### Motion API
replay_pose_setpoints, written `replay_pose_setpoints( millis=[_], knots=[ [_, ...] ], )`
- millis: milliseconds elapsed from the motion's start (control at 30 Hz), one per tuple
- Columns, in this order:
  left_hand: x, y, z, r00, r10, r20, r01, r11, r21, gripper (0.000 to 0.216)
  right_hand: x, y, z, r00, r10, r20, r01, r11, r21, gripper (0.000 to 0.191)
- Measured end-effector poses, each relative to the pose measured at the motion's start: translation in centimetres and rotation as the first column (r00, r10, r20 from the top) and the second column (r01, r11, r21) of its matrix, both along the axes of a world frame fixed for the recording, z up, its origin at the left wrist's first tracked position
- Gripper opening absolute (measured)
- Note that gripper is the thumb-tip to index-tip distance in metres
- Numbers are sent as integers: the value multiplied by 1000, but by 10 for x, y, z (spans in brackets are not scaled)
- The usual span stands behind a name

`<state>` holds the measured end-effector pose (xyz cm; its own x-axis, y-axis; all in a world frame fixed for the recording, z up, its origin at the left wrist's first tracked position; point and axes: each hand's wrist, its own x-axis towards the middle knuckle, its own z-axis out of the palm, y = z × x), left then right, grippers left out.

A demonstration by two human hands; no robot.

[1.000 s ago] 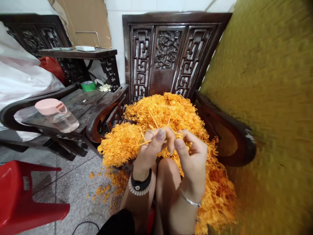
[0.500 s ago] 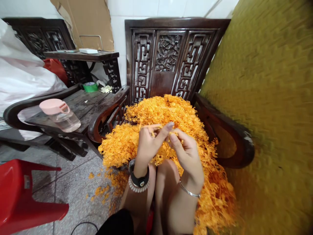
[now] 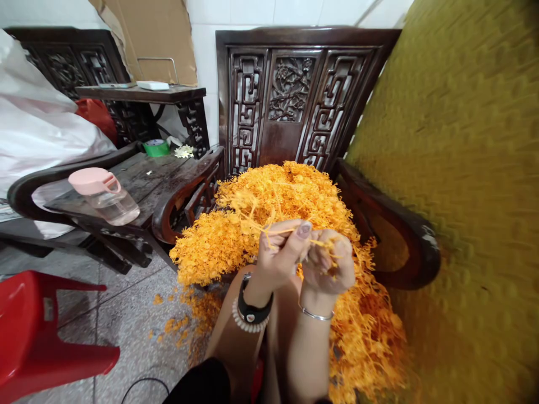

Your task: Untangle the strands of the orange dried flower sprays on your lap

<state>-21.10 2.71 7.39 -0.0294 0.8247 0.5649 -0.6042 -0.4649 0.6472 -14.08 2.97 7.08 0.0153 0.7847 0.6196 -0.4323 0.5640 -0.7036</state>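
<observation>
Both hands pinch one orange sprig over the heap on the carved chair

The left hand (image 3: 281,255) and right hand (image 3: 329,264), touching, are each closed on the thin sprig (image 3: 281,230); its stem runs left-right, trailing leftward past the left thumb, above the front edge of the chair (image 3: 381,216), over the orange pile (image 3: 273,196)

You are in a home room used as a makeshift workshop: carved dark wooden chair (image 3: 295,95), white tiled wall (image 3: 252,11), speckled floor (image 3: 135,331). An orange heap of plastic flower sprigs (image 3: 290,196) fills the seat; a red plastic stool (image 3: 42,331) and water bottle (image 3: 103,196) stand nearby.
</observation>
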Motion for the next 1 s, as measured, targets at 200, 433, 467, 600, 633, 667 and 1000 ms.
replay_pose_setpoints(
  millis=[200,433,467,600,633,667,1000],
  knots=[
    [-10,-1,14,950,46,308,-29,998,-62,48,14,2,8,926,52,-373,9,987,159,40],
    [-22,1,17,965,-34,261,30,999,18,55,26,-7,8,996,53,78,-53,999,-6,23],
    [-22,1,18,960,-56,276,51,998,26,56,24,-8,6,993,31,118,-27,999,-42,22],
    [-27,2,21,929,-69,363,67,998,17,54,19,-12,5,940,-99,325,140,985,-103,16],
    [-28,3,22,921,-54,385,54,998,11,52,18,-12,6,915,-134,380,177,981,-80,14],
    [-29,3,23,916,-31,400,34,999,-1,51,17,-13,7,889,-158,429,199,979,-53,12],
    [-26,4,15,979,99,181,-84,992,-90,43,-16,-9,11,769,-422,481,437,895,86,13]
  ],
)
